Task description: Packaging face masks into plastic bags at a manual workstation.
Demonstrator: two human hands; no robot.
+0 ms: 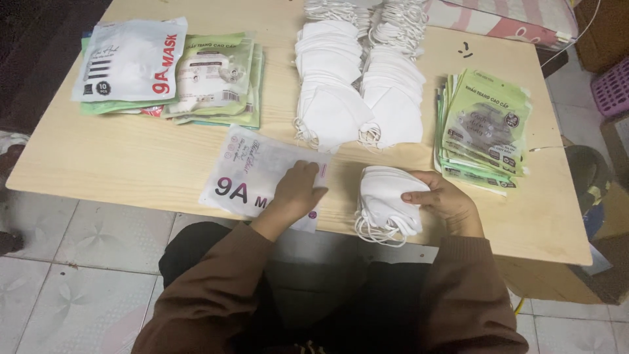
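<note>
My left hand rests on a flat white plastic pouch with dark lettering, lying at the near edge of the wooden table. Its fingers grip the pouch's right end. My right hand holds a small stack of folded white face masks, ear loops hanging toward me, just right of the pouch. Two long rows of loose white masks lie beyond both hands in the table's middle.
A pile of green empty pouches sits at the right. Filled white and green packs are stacked at the far left. A pink striped cushion lies beyond the table; a purple basket stands on the floor at right.
</note>
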